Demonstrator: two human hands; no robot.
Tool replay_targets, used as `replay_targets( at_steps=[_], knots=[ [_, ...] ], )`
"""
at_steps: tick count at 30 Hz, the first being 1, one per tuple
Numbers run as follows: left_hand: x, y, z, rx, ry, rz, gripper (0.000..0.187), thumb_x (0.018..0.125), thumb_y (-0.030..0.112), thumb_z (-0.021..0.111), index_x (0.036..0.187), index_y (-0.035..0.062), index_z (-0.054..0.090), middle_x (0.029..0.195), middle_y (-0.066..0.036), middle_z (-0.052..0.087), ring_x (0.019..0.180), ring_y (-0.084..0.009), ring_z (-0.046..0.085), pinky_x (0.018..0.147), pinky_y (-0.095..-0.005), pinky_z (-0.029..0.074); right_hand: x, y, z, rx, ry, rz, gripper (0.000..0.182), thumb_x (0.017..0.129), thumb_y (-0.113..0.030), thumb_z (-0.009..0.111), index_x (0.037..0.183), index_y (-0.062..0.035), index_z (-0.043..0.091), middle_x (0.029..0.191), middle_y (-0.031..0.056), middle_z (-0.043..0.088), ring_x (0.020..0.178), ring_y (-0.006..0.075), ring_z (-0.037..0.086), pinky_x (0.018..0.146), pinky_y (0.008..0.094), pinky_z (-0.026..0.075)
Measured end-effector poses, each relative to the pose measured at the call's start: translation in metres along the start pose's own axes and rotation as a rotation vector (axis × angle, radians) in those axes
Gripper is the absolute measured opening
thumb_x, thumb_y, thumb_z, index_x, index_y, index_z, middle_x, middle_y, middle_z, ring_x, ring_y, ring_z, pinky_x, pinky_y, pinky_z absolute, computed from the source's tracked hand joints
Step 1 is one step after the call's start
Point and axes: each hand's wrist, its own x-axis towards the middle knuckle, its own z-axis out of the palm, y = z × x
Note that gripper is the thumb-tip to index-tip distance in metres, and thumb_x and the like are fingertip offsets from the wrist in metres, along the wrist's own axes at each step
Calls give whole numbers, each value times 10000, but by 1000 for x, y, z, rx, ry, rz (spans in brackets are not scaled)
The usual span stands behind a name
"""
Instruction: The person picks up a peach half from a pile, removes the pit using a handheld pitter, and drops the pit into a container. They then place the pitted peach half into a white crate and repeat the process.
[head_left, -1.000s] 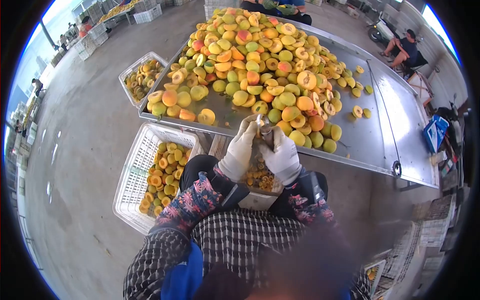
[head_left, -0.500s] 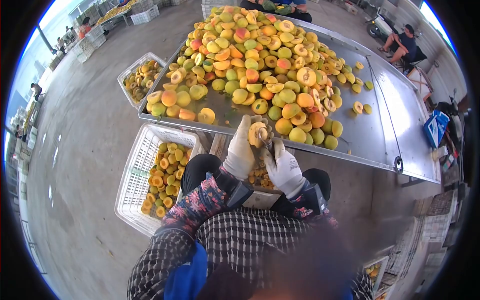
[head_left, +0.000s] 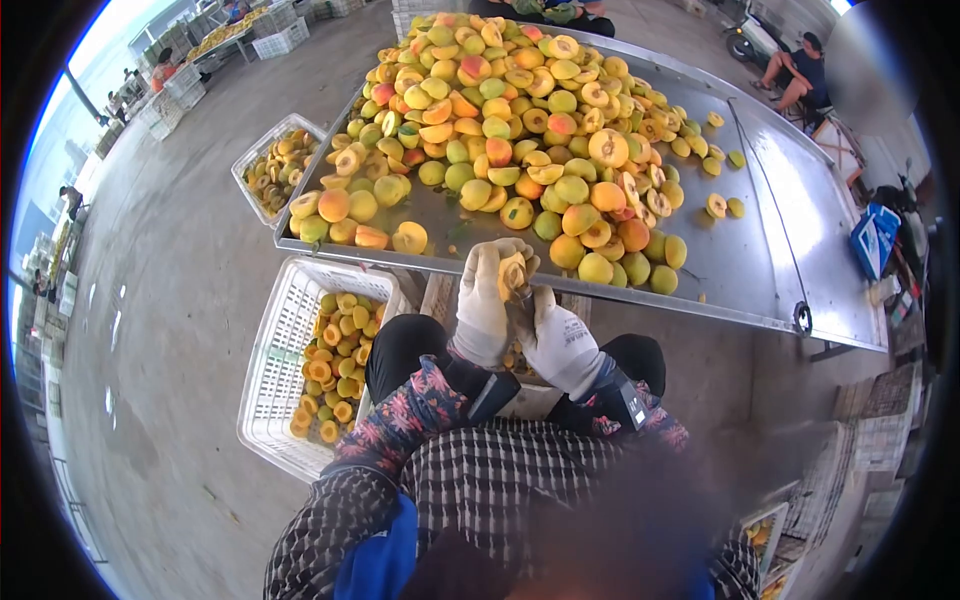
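My gloved left hand (head_left: 484, 308) is closed around a halved peach (head_left: 512, 274), its yellow cut face turned toward my right hand. My gloved right hand (head_left: 562, 346) is closed on a small metal-tipped hand tool (head_left: 523, 312) that meets the fruit; its shape is mostly hidden by the fingers. Both hands are close together above my lap, just off the table's near edge. Beyond them a large heap of whole and halved peaches (head_left: 500, 110) lies on the metal table (head_left: 760, 240).
To my left on the floor stands a white crate (head_left: 268, 370) partly filled with peach halves. Farther off is another filled crate (head_left: 246, 190). Between my legs is a container, mostly hidden. A seated person (head_left: 800, 75) is beyond the table's right side; stacked crates (head_left: 875, 430) stand at right.
The peach half has turned in my left hand, showing its cut face more edge-on. My right hand and the tool have shifted slightly left, and the camera view has moved a little.
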Motion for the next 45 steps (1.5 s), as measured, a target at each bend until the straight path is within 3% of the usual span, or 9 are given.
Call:
replay_targets(
  at_steps=[13,16,17,24,25,28,29,32,45],
  knots=[
    [24,4,-17,96,-90,-232,400,1006,377,478,967,-3,597,875,-114,629,807,-215,627,750,-323,539,4,43,9,388,-104,-26,374,948,-241,531,1189,34,452,858,280,628,837,453,615,673,477,478],
    [21,-4,-8,59,5,-86,421,1008,385,467,931,-3,611,859,-116,635,789,-214,632,749,-331,555,9,61,28,154,16,-345,350,957,-253,521,1149,36,474,845,272,625,842,452,614,681,475,479],
    [22,-7,-12,146,4,-35,432,1008,389,464,914,-4,616,855,-117,638,776,-213,634,747,-332,559,5,49,31,443,-23,-73,328,966,-263,508,1130,20,485,858,282,624,851,447,616,694,475,478],
    [33,3,-22,338,-106,-310,405,955,363,560,800,-7,615,762,-141,643,637,-229,626,626,-346,539,-2,35,5,256,-174,17,406,969,-283,489,1251,4,435,954,324,621,823,476,613,705,502,475],
    [34,8,-22,339,-129,-372,405,954,368,560,789,2,608,764,-135,640,645,-235,628,627,-353,541,-4,61,31,363,-51,-101,426,976,-318,504,1275,-19,454,856,236,653,631,395,631,570,456,479],
    [33,7,-20,184,-97,-535,408,942,402,569,759,37,594,768,-105,630,687,-251,634,654,-393,539,-9,39,8,1092,-466,544,400,980,-370,521,1229,-57,520,742,101,611,486,238,572,446,349,431],
    [34,6,-19,107,-71,-580,409,936,416,574,750,51,591,769,-92,627,704,-256,636,667,-409,537,-12,18,2,1158,-384,586,300,1007,-393,481,1011,-102,556,597,-18,416,386,99,361,360,243,300],
    [35,2,-19,16,-32,-606,378,912,425,613,731,99,554,784,-75,616,727,-270,638,668,-442,541,-12,17,1,1393,-396,695,338,1010,-414,456,996,-94,561,586,-14,414,384,101,364,352,240,287],
    [31,0,-16,-131,190,-560,309,941,423,584,827,135,575,802,-36,626,721,-239,617,677,-376,538,-23,24,18,1346,-358,469,311,1018,-385,438,991,-87,521,581,13,416,361,106,328,335,244,272]
  ],
)
